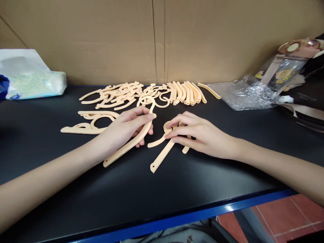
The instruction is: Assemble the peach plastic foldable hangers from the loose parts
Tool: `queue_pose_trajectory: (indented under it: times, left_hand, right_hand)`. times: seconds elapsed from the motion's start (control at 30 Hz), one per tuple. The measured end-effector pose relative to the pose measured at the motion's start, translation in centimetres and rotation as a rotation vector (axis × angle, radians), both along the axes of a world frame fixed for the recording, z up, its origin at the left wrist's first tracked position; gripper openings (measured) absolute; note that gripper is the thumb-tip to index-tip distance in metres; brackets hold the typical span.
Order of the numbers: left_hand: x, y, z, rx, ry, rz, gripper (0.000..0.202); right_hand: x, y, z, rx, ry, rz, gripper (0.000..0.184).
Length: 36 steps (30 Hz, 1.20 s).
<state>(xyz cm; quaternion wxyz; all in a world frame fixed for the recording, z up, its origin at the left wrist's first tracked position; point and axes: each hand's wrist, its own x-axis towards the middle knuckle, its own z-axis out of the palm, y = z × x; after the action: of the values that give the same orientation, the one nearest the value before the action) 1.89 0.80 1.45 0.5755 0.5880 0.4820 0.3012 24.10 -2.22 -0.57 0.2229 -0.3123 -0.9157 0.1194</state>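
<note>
My left hand (134, 125) is closed around a cream plastic hanger piece (129, 145), held tilted with its curved hook end up and its holed arm slanting toward the front left. To the right, my right hand (192, 131) has its fingertips and thumb closed on a slim hanger arm (162, 157) at table level. Beside that arm, a curved piece (157, 142) reaches left from under the fingers; another piece's end (186, 149) shows below the palm. The fingers hide where these parts meet. Partly behind my left wrist lies a folding hanger (83, 129).
A heap of curved hanger parts (113, 94) and a row of hanger arms (187, 92) lie at the back of the black table (202, 189). A tissue pack (35, 82) stands left. Clear plastic bags (240, 92) and a drink bottle (288, 71) are right. Cardboard (101, 40) rises behind.
</note>
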Motion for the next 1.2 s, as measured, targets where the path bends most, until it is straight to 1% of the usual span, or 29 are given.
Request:
queue_pose_trajectory:
  times: [0.13, 0.23, 0.43, 0.53, 0.63, 0.7, 0.8, 0.83, 0.93, 1.07, 1.2]
  left_hand:
    - [-0.1, 0.0, -0.1, 0.000, 0.006, 0.001, 0.025]
    - [-0.1, 0.0, -0.1, 0.004, 0.000, -0.002, 0.025]
    - [-0.1, -0.1, -0.2, 0.007, -0.032, -0.016, 0.024]
    - [-0.1, -0.1, -0.3, 0.018, -0.043, -0.011, 0.022]
    - [-0.2, -0.1, -0.3, 0.027, -0.038, -0.018, 0.019]
    - [-0.2, -0.1, -0.2, 0.027, -0.024, -0.024, 0.016]
    - [-0.2, -0.1, -0.2, 0.037, -0.008, -0.026, 0.014]
    - [-0.2, 0.0, -0.2, 0.041, -0.006, -0.028, 0.014]
    - [-0.2, 0.0, -0.2, 0.045, -0.010, -0.034, 0.014]
    - [-0.2, 0.0, -0.3, 0.035, -0.019, -0.037, 0.016]
    - [-0.2, -0.1, -0.3, 0.024, -0.038, -0.030, 0.018]
  right_hand:
    - [0.0, 0.1, 0.0, 0.023, -0.034, -0.002, 0.023]
    - [-0.1, 0.0, 0.3, 0.054, -0.063, 0.031, 0.024]
    - [-0.5, -0.3, 0.5, 0.168, -0.125, 0.088, 0.024]
    - [-0.5, -0.4, 0.7, 0.213, -0.109, 0.077, 0.025]
    - [-0.4, -0.3, 0.8, 0.185, -0.084, 0.056, 0.024]
    - [-0.3, -0.3, 0.8, 0.143, -0.091, 0.080, 0.023]
    - [-0.2, -0.2, 0.6, 0.115, -0.120, 0.128, 0.036]
    - [-0.2, -0.2, 0.5, 0.124, -0.127, 0.142, 0.036]
    - [-0.4, -0.4, 0.4, 0.172, -0.135, 0.173, 0.025]
    - [-0.7, -0.6, 0.4, 0.197, -0.136, 0.151, 0.023]
    - [-0.7, -1.0, 0.5, 0.199, -0.042, 0.046, 0.018]
